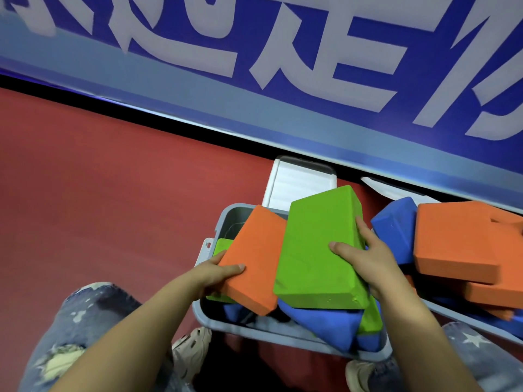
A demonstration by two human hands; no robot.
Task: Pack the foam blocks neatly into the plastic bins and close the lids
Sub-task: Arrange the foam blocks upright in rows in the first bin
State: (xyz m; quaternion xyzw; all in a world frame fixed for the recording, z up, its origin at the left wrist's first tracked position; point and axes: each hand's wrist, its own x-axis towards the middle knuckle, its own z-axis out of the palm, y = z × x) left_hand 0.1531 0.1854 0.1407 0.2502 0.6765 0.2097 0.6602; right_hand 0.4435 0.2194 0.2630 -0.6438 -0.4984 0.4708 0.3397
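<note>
Inside the grey bin, the held orange block and green block cover most of the contents — only slivers of a lower green block and blue blocks show. Right of the bin, a second bin and its orange blocks are cut by the frame edge. Behind the bin, the banner lettering is blurred and cropped — unreadable.

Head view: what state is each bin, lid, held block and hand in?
Left bin: open, blocks piled loosely.
White lid: off, behind the bin.
Right bin: open, overfilled.
Orange block: held by left hand.
Green block: held by right hand.
</note>
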